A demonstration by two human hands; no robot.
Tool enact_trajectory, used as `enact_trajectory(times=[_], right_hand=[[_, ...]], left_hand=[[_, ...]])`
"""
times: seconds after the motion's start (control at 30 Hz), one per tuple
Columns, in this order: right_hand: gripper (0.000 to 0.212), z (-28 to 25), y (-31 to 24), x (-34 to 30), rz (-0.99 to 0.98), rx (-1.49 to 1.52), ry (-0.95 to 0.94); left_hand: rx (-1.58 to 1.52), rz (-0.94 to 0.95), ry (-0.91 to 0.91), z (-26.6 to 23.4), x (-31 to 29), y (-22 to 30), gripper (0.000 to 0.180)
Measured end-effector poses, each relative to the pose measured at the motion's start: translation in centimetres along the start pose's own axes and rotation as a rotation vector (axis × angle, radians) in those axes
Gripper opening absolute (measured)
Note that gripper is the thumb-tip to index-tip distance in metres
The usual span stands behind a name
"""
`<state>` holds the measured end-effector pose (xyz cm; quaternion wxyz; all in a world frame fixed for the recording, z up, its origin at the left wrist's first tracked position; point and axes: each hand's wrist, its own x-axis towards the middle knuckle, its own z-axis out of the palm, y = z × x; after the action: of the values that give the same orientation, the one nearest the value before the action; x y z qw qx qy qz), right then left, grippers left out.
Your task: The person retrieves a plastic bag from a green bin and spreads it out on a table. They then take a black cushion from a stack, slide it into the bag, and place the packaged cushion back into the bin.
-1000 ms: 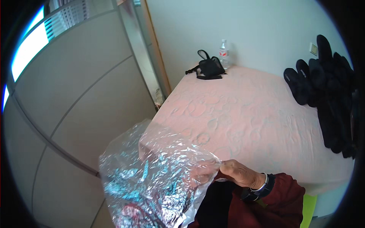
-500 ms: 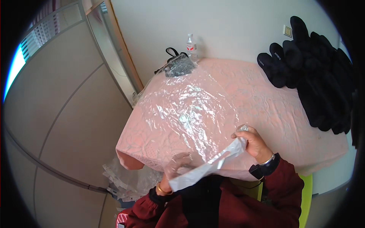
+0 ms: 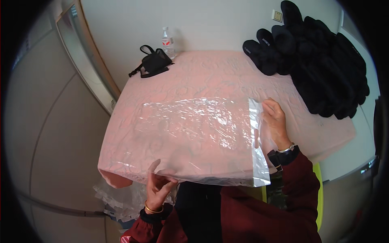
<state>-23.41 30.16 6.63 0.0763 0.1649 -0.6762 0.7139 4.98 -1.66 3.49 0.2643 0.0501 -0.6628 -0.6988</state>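
A clear plastic bag [image 3: 194, 133] with a white strip [image 3: 256, 137] along its right end lies spread over the near part of the pink-covered table [image 3: 210, 73]. Its near side hangs slightly over the table edge. My right hand [image 3: 276, 123] is at the strip's far corner, fingers curled and closed on the bag's edge. By the bag's near left corner, my left hand [image 3: 158, 186] has its fingers apart, with the index finger raised. Some of its fingertips are at or behind the film, and it does not visibly grip it.
A black strapped pouch [image 3: 156, 61] and a clear bottle [image 3: 167, 42] stand at the far left of the table. Black padded items [image 3: 320, 65] are piled at the far right. Crumpled clear plastic bags [image 3: 125, 198] hang below the near left edge, beside a grey panel [image 3: 52, 129].
The bag has come down from a raised slant across the pouch to lie flat nearer me. Its white strip swung to the right side. My left hand moved left, off the strip.
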Motion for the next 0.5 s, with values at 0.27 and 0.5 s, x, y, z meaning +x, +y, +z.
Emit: enact_trajectory(times=[0.27,0.5], right_hand=[[0.028,-0.2,-3.8,-4.4,-0.207,-0.288,-0.320],[0.060,3.1,-5.3,-12.9,-0.457,-0.839,-0.752]], left_hand=[[-0.221,-0.379,-0.006,-0.3,1.2,-1.0,0.033],[-0.270,-0.352,0.159,1.4,1.7,-0.8,0.029]])
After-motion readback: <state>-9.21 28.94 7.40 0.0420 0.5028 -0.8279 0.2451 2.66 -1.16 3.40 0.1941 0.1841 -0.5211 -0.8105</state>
